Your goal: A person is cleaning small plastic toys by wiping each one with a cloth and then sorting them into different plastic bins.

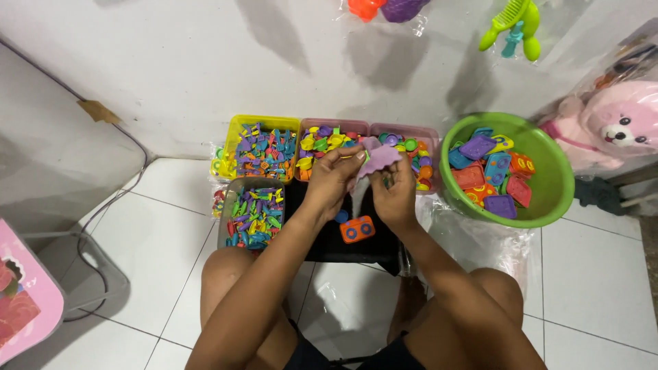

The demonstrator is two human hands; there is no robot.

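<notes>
Over black tray | left hand and right hand both pinched shut on purple toy piece, held above trays | orange toy radio below | best: keep grip tight, piece centred between fingers

Your surroundings: tiled floor corner against a plain pale wall.

You sit on a white tiled floor with thin dark grout lines, meeting a bare off-white wall that carries soft shadows in even light. A brown scrap of tape sticks to the wall at your left, and a thin dark cable runs down it onto the tiles. A grey plastic tray edge rests on the floor at your left, touching a pink printed box. A pink plush bear in clear wrapping leans by the wall at your right.
</notes>
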